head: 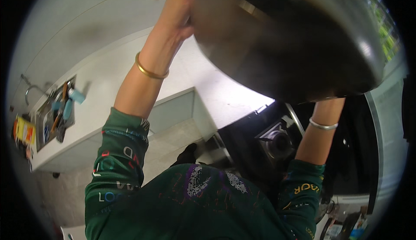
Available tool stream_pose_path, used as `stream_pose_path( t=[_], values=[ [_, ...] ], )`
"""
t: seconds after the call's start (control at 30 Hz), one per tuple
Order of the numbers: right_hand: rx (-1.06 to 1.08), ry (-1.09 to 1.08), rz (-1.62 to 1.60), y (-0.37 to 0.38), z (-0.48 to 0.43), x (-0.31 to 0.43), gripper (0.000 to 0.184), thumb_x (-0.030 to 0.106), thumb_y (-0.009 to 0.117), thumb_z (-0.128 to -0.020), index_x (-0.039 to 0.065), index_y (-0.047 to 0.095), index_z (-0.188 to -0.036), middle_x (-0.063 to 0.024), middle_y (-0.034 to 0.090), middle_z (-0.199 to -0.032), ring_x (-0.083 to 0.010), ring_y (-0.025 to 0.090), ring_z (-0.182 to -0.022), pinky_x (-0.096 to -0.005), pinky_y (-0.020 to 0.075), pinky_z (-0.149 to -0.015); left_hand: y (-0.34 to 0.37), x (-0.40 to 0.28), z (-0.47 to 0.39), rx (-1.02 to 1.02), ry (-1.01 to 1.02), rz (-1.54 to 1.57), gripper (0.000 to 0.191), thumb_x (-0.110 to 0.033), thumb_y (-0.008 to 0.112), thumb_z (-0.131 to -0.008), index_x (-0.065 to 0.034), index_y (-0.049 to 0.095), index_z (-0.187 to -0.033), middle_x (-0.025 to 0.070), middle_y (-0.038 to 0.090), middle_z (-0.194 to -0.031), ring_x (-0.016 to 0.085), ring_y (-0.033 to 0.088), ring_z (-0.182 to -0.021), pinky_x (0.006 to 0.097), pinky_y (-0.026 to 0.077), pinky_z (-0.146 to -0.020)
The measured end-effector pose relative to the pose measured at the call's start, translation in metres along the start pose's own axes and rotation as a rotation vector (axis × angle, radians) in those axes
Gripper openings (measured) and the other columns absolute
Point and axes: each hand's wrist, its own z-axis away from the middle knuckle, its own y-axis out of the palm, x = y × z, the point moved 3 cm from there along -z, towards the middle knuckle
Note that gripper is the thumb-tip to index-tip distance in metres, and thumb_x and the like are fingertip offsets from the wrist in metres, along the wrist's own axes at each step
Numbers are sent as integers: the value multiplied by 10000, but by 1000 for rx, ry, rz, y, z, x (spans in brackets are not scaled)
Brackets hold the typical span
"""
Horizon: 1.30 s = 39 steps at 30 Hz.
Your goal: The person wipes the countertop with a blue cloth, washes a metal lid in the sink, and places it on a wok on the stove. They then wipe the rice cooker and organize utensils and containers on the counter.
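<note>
A large dark, shiny metal vessel (286, 51), perhaps a wok or pan, is raised in front of me and fills the upper right. My left hand (183, 16) is at its left rim, the thumb side against the metal; the fingertips are hidden. A gold bangle circles that wrist. My right arm, with a silver bangle, reaches up behind the vessel's lower edge, so the right hand is hidden by it. Below the vessel lies a black gas hob (243, 136) with a round burner (279, 141).
To the left, a white counter (94, 110) holds a sink (42, 126) with utensils and blue items; a curved tap (31, 89) stands behind. A yellow package (24, 131) is beside it. Several objects (344, 227) crowd the lower right. A window (383, 29) is at upper right.
</note>
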Motion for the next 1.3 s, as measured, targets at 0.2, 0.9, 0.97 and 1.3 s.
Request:
stream_pose_path(
  t=[0.2,0.9,0.97,1.3],
  values=[
    [50,375,-256,61,47,-158,502,468,457,-980,61,524,-1268,-43,601,-1133,-149,575,-1032,-300,507,-842,-101,-53,99,-229,112,-258,510,-412,425,-999,-49,411,-1358,101,537,-1267,191,554,-1128,329,480,-959],
    [43,750,-336,216,68,-546,539,411,447,-994,23,468,-1368,-50,570,-1260,-135,537,-1134,-286,427,-971,-473,-57,384,-1152,-190,-289,453,-354,370,-1023,-35,459,-1332,83,564,-1222,178,573,-1073,327,502,-894],
    [98,694,-105,208,60,-561,553,418,447,-991,15,461,-1370,-54,563,-1273,-143,519,-1163,-296,408,-998,-484,-44,377,-1169,-191,-209,452,-355,374,-1022,-37,461,-1331,83,566,-1218,177,574,-1069,327,504,-891],
    [-6,1006,159,142,53,-574,390,326,443,-992,21,529,-1220,-34,587,-1082,-110,536,-954,-266,437,-804,-439,-17,255,-1047,-182,-349,901,-597,575,-860,-65,228,-1500,97,297,-1523,209,334,-1368,329,336,-1096]
  ],
)
